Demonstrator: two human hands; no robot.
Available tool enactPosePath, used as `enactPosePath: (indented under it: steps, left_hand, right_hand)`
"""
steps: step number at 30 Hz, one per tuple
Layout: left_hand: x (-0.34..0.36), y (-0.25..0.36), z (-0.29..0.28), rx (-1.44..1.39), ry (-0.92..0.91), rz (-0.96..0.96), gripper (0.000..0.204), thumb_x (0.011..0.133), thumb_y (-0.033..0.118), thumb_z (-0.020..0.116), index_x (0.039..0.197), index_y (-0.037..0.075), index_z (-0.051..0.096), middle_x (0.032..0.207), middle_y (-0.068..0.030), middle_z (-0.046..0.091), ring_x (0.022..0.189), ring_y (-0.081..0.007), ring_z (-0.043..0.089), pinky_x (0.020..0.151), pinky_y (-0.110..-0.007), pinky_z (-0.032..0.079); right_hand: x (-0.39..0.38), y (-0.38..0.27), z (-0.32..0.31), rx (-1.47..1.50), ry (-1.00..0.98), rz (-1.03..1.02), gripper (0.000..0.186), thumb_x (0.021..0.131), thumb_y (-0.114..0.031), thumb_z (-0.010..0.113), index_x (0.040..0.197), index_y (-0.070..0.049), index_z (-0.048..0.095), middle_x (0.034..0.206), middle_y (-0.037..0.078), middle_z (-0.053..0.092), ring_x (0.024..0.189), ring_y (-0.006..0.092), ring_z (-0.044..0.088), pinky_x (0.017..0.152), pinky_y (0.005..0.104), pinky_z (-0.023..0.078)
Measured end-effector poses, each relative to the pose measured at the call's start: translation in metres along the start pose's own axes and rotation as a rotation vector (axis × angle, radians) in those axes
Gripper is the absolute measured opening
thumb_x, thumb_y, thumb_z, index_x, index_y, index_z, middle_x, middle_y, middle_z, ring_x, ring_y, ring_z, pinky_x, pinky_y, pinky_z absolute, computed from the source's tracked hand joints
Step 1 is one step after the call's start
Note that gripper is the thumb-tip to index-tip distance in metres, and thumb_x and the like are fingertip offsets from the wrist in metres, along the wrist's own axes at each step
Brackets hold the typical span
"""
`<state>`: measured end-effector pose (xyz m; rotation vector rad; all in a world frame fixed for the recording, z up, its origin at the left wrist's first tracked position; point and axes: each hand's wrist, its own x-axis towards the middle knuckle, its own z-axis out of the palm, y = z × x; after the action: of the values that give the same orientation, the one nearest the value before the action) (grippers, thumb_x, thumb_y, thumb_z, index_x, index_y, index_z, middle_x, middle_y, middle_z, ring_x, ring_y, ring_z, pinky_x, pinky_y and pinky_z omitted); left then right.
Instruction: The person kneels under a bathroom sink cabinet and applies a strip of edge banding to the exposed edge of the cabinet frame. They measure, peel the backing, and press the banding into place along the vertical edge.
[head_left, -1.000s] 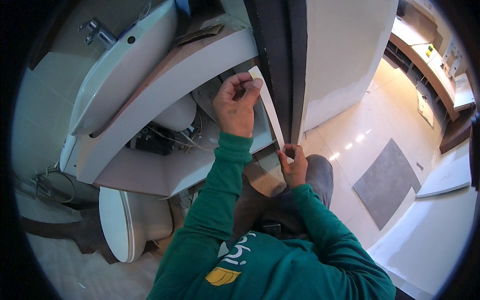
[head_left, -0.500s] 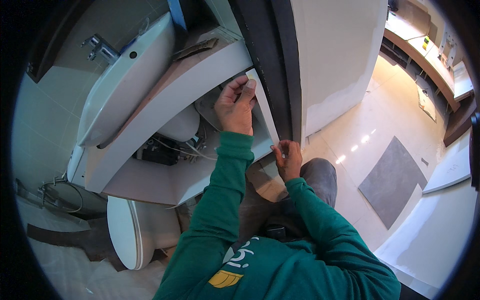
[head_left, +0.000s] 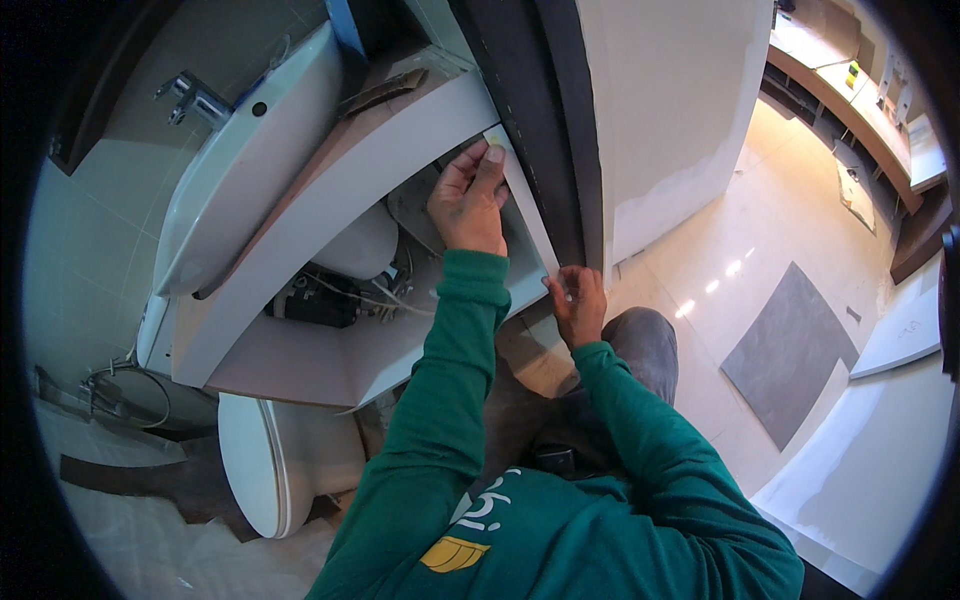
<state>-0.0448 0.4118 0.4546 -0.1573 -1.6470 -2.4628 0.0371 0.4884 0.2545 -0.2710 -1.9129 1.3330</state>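
A narrow white strip (head_left: pixel 528 205) runs along the right side of the open white cabinet (head_left: pixel 300 225), next to a dark door frame (head_left: pixel 545 130). My left hand (head_left: pixel 468 200) is closed on the strip's upper end, thumb on its face near a small yellowish mark. At the lower end, the bent fingers of my right hand (head_left: pixel 578 303) are closed against the strip, thumb and forefinger at its tip. Inside the cabinet are a white rounded basin underside (head_left: pixel 358 245), a black unit (head_left: pixel 312 303) and thin hoses.
A white sink (head_left: pixel 250 165) with a chrome faucet (head_left: pixel 195 98) is above the cabinet, and a broken brown piece (head_left: pixel 383 92) lies on its top. Below stands a white toilet (head_left: pixel 250 465). A grey sheet (head_left: pixel 790 355) lies on the tiled floor at right, near a white panel (head_left: pixel 905 335).
Both hands have shifted slightly upward with the strip. Its upper end now meets the underside of the cabinet's curved front rail more closely.
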Motion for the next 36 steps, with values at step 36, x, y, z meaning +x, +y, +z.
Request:
enactPosePath:
  steps: [36]
  left_hand:
    - [-0.009,0.001,0.008,0.078,0.053,0.089,0.028,0.085,0.019,0.079,0.109,0.008,0.067,0.088,0.0012,0.065,0.083,-0.0115,0.059,0.084,-0.038,0.05]
  right_hand:
    - [0.009,0.013,0.003,-0.005,-0.025,-0.01,0.028,0.082,-0.013,0.076,0.103,-0.004,0.06,0.095,0.014,0.06,0.084,0.0313,0.062,0.073,0.0391,0.051]
